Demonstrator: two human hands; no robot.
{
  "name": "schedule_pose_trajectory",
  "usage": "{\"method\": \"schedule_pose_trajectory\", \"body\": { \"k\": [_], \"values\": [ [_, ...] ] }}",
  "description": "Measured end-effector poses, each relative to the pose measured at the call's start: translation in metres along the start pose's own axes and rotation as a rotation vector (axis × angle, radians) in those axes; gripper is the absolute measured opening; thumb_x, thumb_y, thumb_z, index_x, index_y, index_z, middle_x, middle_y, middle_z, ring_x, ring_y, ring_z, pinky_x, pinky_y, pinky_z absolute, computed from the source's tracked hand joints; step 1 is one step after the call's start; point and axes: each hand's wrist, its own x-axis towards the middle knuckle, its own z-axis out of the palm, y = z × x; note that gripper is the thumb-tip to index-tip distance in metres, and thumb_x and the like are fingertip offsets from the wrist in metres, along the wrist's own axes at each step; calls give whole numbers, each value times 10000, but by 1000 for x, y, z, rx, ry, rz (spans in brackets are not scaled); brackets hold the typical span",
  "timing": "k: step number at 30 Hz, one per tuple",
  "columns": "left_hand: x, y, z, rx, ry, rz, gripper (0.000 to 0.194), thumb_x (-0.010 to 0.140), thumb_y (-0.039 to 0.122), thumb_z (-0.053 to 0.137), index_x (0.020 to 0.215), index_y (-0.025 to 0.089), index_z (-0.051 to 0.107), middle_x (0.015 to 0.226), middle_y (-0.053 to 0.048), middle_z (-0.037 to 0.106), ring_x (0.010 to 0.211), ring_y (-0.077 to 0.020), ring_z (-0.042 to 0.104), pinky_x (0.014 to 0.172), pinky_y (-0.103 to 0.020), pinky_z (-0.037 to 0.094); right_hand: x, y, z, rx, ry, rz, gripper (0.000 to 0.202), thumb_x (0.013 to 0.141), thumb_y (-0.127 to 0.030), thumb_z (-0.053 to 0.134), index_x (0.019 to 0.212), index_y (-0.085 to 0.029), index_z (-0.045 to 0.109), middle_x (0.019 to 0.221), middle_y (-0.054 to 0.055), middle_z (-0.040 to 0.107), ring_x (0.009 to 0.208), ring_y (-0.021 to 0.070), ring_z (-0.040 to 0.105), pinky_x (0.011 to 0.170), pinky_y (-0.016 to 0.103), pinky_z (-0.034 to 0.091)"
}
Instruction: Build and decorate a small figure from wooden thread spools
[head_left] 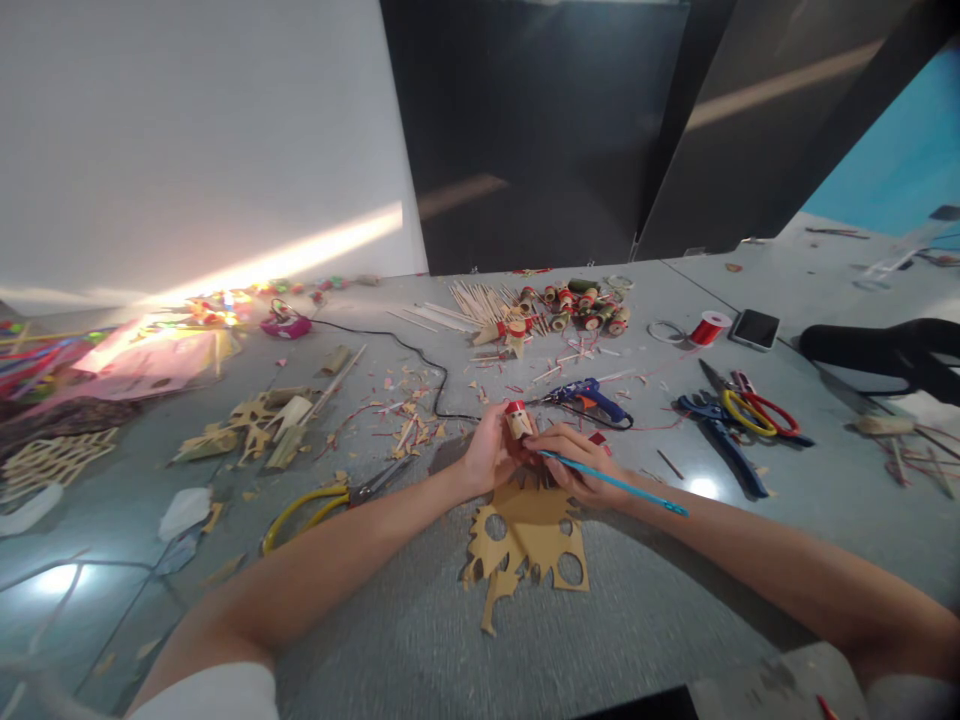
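cut sheet on table, before figurine | scissors left | glue gun behind-right | phone right of spool

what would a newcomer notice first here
Probably the small red-topped piece in the left hand at the centre, with the bright blue pen-like tool in the right hand close beside it. Next, likely the cutout-riddled tan sheet just below the hands and the red-and-green cluster of pieces beyond them.
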Motion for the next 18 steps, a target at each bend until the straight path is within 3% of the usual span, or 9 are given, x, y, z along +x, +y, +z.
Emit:
{"method": "schedule_pose_trajectory", "body": {
  "k": [18],
  "values": [
    [3,-3,-6,72,-37,17,375,972,479,569,917,138,716,727,-84,687,587,-210,654,559,-315,543,-6,3,2,6,18,100,330,1123,-247,448,1440,-286,531,1131,94,683,1007,221,706,874,386,644]
  ]
}}
